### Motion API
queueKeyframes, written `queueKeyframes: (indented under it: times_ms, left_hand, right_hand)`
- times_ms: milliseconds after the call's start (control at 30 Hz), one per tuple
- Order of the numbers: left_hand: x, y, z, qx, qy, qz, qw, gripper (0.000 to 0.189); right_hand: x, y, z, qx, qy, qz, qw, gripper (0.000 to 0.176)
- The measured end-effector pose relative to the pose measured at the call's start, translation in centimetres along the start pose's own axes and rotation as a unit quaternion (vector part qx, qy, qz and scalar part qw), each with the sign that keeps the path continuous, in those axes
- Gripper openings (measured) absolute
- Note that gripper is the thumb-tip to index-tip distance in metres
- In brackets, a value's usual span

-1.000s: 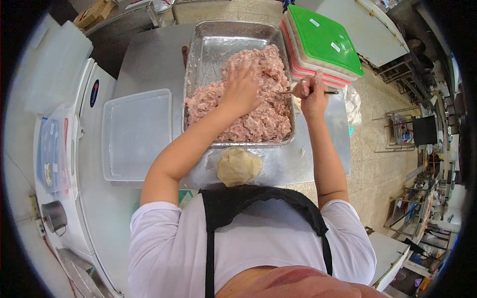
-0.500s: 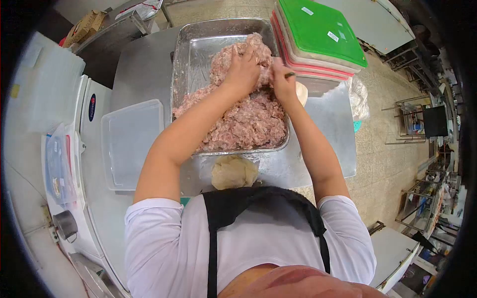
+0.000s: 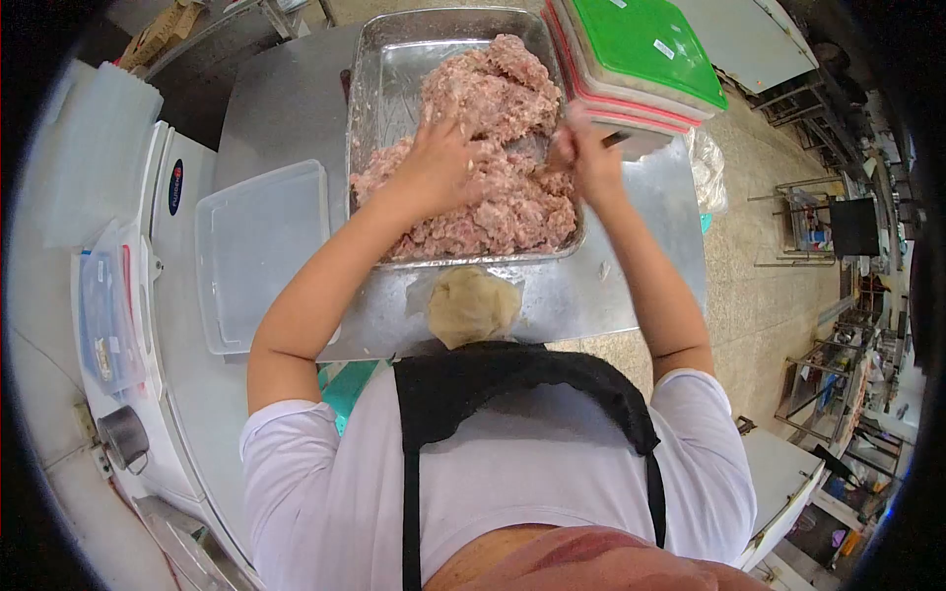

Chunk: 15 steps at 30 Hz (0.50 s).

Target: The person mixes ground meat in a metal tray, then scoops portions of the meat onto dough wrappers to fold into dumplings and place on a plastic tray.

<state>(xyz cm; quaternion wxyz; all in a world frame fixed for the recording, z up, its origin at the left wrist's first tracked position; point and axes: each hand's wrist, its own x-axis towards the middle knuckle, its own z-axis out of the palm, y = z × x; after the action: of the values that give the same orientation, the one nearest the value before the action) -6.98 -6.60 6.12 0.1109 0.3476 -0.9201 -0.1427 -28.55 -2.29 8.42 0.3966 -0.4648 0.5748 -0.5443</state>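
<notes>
A metal tray (image 3: 394,49) holds a large mass of ground meat (image 3: 493,89), heaped at the far right and spread over the near part. My left hand (image 3: 441,163) lies on the meat near the middle of the tray, fingers spread and their tips partly sunk in it. Over the tray's right edge, my right hand (image 3: 591,158) is closed around a dark handle (image 3: 616,138); the rest of that tool is blurred. Just in front of the tray sits a pale yellowish lump (image 3: 473,305) on clear plastic.
Stacked containers with a green lid (image 3: 650,49) stand beside the tray at the far right. A clear plastic lid (image 3: 263,256) lies to the left on the metal table (image 3: 670,227). A white appliance (image 3: 182,246) stands farther left.
My left hand has come back from the far heap to the middle of the meat. My right hand has moved right and away from the heap, still gripping the handle. The view has shifted.
</notes>
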Motion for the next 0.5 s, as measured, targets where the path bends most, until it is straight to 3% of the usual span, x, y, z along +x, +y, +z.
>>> queueKeyframes:
  times_ms: [33,133,233,300,367,433,467,500]
  left_hand:
    - [-1.0,0.8,-0.1,-0.003,-0.001,0.001,1.0,0.052]
    - [-2.8,3.8,0.0,0.037,0.043,0.116,0.992,0.046]
    - [-3.4,4.4,1.8,0.03,0.001,0.113,0.993,0.047]
    - [-3.9,4.1,1.6,0.039,0.006,0.118,0.992,0.048]
    - [-4.6,3.4,2.2,0.018,0.078,0.105,0.991,0.045]
    - [-5.2,2.2,2.6,0.0,0.109,0.081,0.991,0.042]
    - [-5.6,1.4,2.7,-0.015,0.142,0.053,0.988,0.039]
    - [-6.0,0.5,2.7,-0.014,0.144,0.051,0.988,0.039]
  right_hand:
    - [-0.4,-2.3,-0.6,-0.049,-0.004,-0.03,0.998,0.052]
    - [0.3,-2.1,-2.1,0.013,-0.022,-0.045,0.999,0.053]
    - [-0.5,2.8,-3.5,0.039,0.055,0.003,0.998,0.053]
    - [-1.8,4.7,-4.3,0.232,0.094,0.079,0.965,0.051]
    - [-3.0,5.0,-4.1,0.229,0.096,0.058,0.967,0.049]
    - [-3.3,2.9,-4.1,0.102,0.014,0.052,0.993,0.045]
    - [-3.4,1.6,-4.2,0.102,0.014,0.051,0.993,0.045]
    - [-3.3,0.2,-4.2,-0.033,0.016,-0.027,0.999,0.037]
